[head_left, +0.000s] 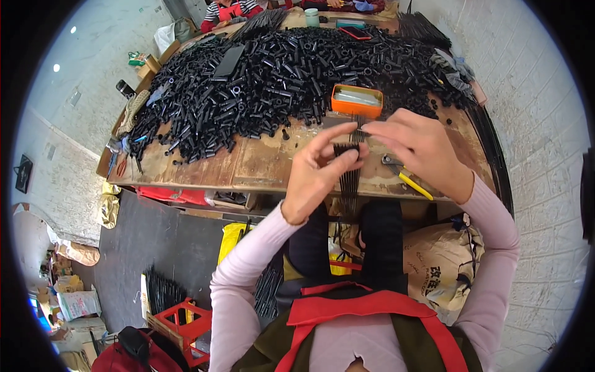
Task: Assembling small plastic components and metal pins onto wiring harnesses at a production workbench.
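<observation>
My left hand [323, 168] is closed around a bundle of thin black rods [349, 186]. The bundle hangs upright over the table's near edge, its upper ends showing above my thumb. My right hand [424, 147] is raised just to the right, thumb and forefinger pinched near the left fingertips. Slender dark tips [358, 127] show between the two hands; whether the right fingers grip one of them is too small to tell. Just beyond lies an orange box [357, 111] with something pale inside. Pliers with yellow handles [414, 184] rest on the table below my right hand.
A wide heap of black tubular parts [273, 80] covers the wooden table [260, 162]. On it lie a dark flat phone-like slab [229, 61] and a red-edged phone [355, 33]. Across the table another person [228, 11] sits. A red plastic stool [186, 325] stands lower left.
</observation>
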`<act>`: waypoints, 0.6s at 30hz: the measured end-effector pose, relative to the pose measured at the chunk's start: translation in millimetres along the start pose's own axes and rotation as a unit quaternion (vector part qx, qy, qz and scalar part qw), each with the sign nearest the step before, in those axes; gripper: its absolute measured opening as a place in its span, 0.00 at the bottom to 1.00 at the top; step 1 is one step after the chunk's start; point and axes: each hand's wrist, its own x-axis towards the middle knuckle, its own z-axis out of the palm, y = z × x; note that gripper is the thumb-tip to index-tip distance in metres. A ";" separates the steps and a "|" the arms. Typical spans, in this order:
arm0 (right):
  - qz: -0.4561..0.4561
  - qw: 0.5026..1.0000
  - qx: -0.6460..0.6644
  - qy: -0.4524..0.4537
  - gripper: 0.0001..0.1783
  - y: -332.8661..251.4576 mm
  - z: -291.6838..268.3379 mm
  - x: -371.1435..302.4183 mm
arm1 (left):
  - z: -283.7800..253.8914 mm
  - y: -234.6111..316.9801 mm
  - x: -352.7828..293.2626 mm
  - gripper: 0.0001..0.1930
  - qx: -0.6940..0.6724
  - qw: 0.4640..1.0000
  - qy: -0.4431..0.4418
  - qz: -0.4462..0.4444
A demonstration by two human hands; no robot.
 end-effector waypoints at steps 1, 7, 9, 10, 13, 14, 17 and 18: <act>-0.026 0.998 -0.063 -0.011 0.17 -13.6 -5.3 -6.0 | -0.3 -1.1 1.2 0.14 0.009 1.000 -0.001 0.002; -0.013 0.989 -0.142 -0.029 0.27 -33.4 -3.4 -24.9 | -1.8 -3.2 -1.0 0.12 0.014 1.000 -0.011 0.006; -0.007 0.989 -0.144 -0.032 0.27 -34.5 0.5 -26.9 | -2.6 -2.3 -2.9 0.12 0.009 1.000 -0.008 0.010; -0.018 0.988 -0.149 -0.023 0.27 -35.1 1.4 -27.8 | -2.0 -1.2 -4.0 0.11 0.014 1.000 -0.006 0.006; -0.049 0.984 -0.174 -0.011 0.27 -34.3 2.2 -28.8 | -2.5 -0.3 -5.5 0.11 0.019 1.000 -0.008 0.004; -0.068 0.979 -0.192 -0.009 0.27 -33.7 2.4 -28.5 | -3.2 -0.4 -5.7 0.11 0.018 1.000 -0.010 0.006; -0.089 0.978 -0.190 0.002 0.25 -32.7 3.6 -27.4 | -3.1 2.0 -6.7 0.11 0.033 0.999 -0.015 0.001; -0.089 0.978 -0.189 0.002 0.25 -31.3 3.7 -26.5 | -2.4 1.3 -6.7 0.11 0.034 0.999 -0.013 0.001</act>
